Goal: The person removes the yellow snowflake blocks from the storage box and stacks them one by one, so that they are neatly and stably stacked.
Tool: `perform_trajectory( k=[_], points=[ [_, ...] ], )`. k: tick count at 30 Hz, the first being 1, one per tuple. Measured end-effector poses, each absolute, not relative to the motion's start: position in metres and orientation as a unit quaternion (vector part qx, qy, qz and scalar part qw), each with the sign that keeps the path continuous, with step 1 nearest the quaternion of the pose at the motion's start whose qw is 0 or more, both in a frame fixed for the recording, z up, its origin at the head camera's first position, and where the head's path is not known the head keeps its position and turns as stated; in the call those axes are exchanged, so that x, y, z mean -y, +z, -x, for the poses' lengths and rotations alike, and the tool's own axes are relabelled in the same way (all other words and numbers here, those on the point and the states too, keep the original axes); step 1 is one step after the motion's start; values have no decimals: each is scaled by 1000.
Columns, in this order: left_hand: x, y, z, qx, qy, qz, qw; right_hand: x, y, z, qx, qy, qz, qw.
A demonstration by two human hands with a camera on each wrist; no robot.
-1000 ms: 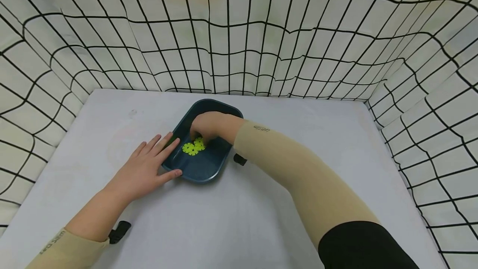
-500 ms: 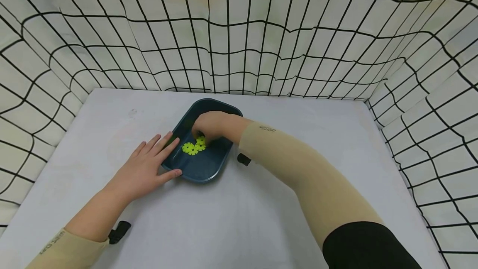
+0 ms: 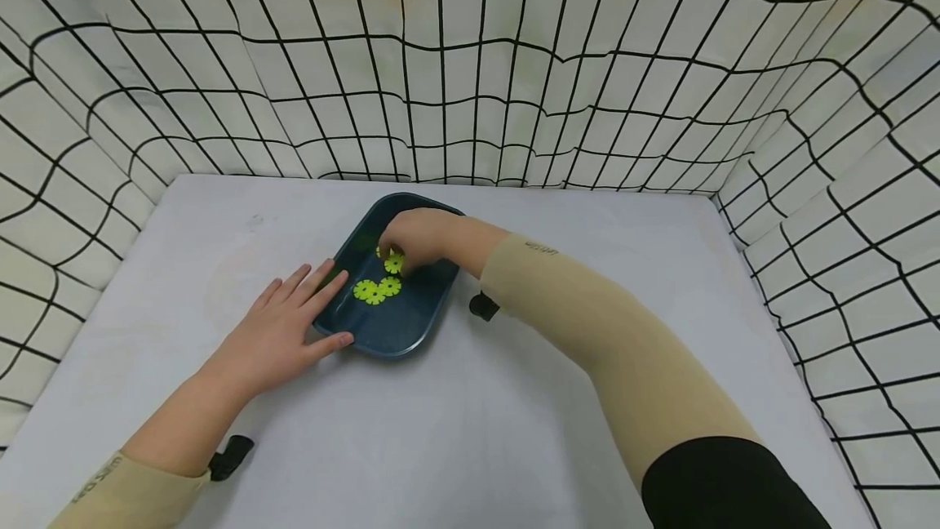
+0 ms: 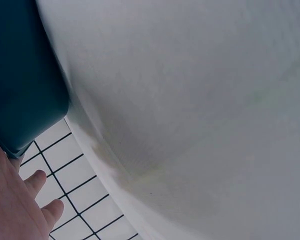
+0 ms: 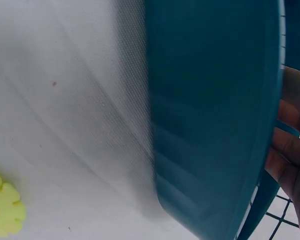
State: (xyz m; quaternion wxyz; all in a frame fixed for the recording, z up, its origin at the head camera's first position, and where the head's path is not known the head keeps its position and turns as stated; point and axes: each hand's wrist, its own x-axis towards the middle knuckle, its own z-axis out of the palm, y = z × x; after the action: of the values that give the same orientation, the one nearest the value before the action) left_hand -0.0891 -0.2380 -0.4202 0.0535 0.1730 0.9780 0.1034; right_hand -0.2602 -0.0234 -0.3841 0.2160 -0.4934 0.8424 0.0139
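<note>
A dark blue plastic tray [image 3: 396,325] stands on the white table, with several yellow-green notched plastic discs [image 3: 376,292] in a cluster inside. My right hand [image 3: 419,237] reaches over the tray's right side and curls its fingers downward; a notched disc [image 3: 394,263] shows at the fingertips, partly covered by them. My left hand [image 3: 282,333] lies with spread, straight fingers against the tray's left rim. In the left wrist view its fingers [image 4: 37,182] show below the tray wall [image 4: 25,75]. The right wrist view has my curled fingers [image 5: 289,145] beyond the tray's side [image 5: 210,120].
Another yellow notched disc [image 5: 5,207] lies on the white cloth outside the tray in the right wrist view. Black netting [image 3: 448,47] over pale sheeting rises behind the table [image 3: 470,431] and along both sides. Black wrist mounts [image 3: 232,457] sit at each wrist.
My right hand has moved up and away from the cluster toward the tray's far end, with a disc at its fingertips now apart from the others. The left hand stays at the rim.
</note>
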Motion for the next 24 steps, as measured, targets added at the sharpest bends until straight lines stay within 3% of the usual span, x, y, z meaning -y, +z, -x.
perform_trajectory(
  k=[24],
  points=[
    [237,-420,90,-978,110,-171,51,-27,-361,262,-862,-99,453,206]
  ],
)
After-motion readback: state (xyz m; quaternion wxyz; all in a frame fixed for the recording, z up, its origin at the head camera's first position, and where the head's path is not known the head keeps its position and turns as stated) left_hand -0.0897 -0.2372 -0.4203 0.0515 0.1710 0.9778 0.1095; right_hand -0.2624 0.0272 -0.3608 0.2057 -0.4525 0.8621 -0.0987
